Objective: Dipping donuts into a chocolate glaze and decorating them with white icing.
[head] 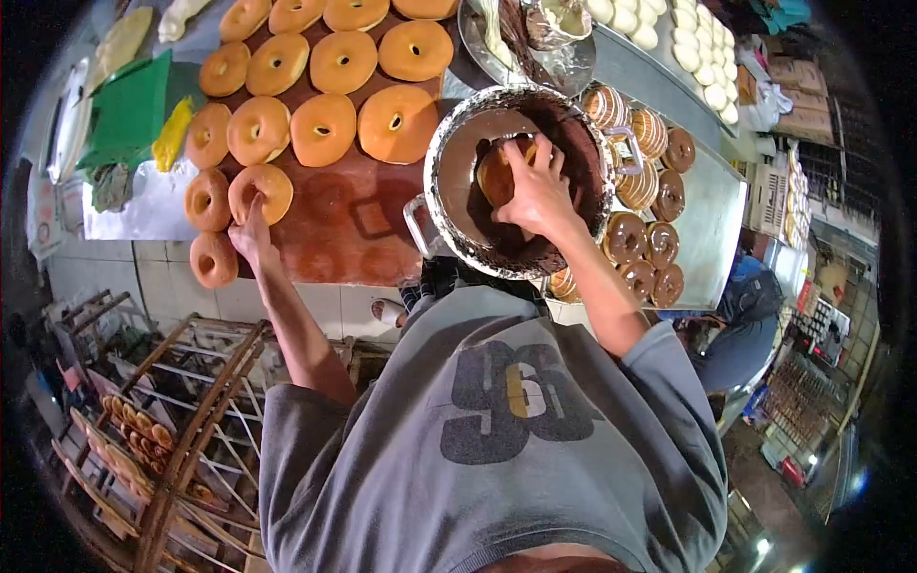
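My right hand [539,183] is inside a metal pot [432,179] of melted chocolate [458,154], its fingers spread over a doughnut [496,175] that rests in the chocolate. On the left, my left hand [254,236] has a finger at the hole of a plain ring doughnut [276,188] on a reddish-brown board [322,243]; whether it grips the ring is hard to tell. Rows of plain ring doughnuts [344,62] lie beyond. Chocolate-glazed doughnuts [625,236] and striped doughnuts [637,188] sit on a metal tray [706,215] right of the pot.
A metal bowl [577,68] with a coated container [562,25] stands behind the pot. Trays of pale dough balls [688,36] are at the upper right. A green plastic container [129,107] lies left, a rack [193,408] below it. Another person [745,322] is at the right.
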Demonstrator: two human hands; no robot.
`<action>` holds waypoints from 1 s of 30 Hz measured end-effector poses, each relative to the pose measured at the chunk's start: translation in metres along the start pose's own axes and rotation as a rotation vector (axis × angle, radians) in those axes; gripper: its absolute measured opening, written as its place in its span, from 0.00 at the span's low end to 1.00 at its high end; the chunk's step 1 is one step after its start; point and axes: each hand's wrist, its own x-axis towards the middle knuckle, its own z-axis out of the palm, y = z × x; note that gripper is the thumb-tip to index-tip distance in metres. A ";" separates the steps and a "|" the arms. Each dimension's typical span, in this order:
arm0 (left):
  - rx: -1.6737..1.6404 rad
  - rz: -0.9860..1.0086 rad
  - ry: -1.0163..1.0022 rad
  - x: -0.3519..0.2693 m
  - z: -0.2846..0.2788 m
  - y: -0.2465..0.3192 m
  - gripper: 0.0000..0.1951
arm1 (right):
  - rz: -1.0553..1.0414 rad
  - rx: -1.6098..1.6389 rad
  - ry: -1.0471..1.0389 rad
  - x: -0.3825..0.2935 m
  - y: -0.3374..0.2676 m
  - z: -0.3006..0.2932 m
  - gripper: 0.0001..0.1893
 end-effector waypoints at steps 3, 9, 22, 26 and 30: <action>-0.231 0.093 0.132 0.001 0.000 -0.007 0.28 | 0.013 -0.001 -0.002 0.006 -0.002 0.009 0.51; -0.457 0.179 0.166 -0.050 0.007 0.022 0.30 | -0.084 0.122 0.164 -0.017 -0.003 -0.014 0.42; -0.638 0.384 0.005 -0.090 0.011 0.040 0.27 | -0.326 0.810 0.496 -0.054 0.032 -0.028 0.43; -0.641 0.448 -0.016 -0.114 0.007 0.037 0.26 | -0.209 2.360 -0.174 -0.054 0.066 -0.002 0.40; -0.644 0.503 -0.085 -0.138 0.002 0.025 0.24 | -0.217 2.638 -0.198 -0.056 0.075 0.018 0.36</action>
